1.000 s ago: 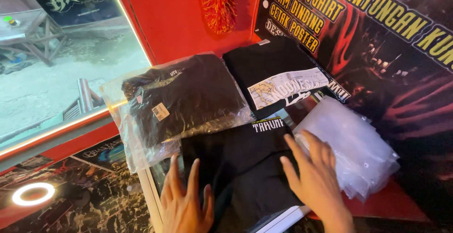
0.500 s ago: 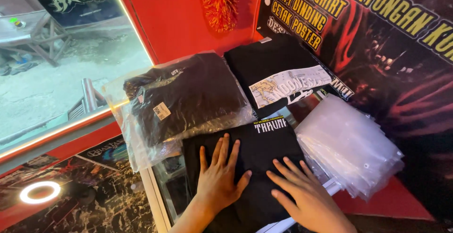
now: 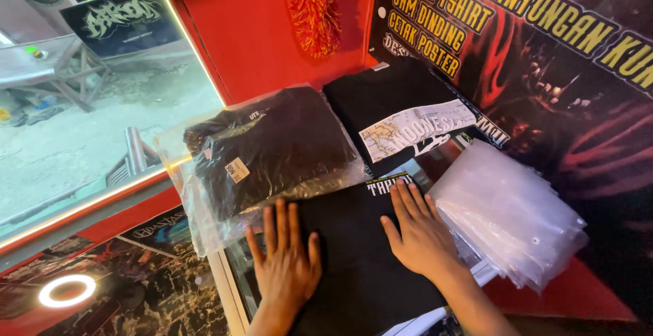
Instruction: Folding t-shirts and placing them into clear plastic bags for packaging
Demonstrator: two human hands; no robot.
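A folded black t-shirt [image 3: 357, 258] with a small pale print near its far edge lies flat in front of me. My left hand [image 3: 286, 261] rests palm down on the shirt's left side, fingers spread. On the shirt's right side my right hand [image 3: 418, 234] also presses flat, fingers pointing away from me. Neither hand grips anything.
A bagged black shirt [image 3: 265, 149] in clear plastic lies just beyond my left hand. Another folded black shirt [image 3: 401, 111] with a white print sits behind. A stack of clear plastic bags [image 3: 510, 217] lies right of my right hand. Red wall [image 3: 252, 30] and a window behind.
My left hand slid from the shirt's middle to its left side; my right hand moved up and right over the shirt.
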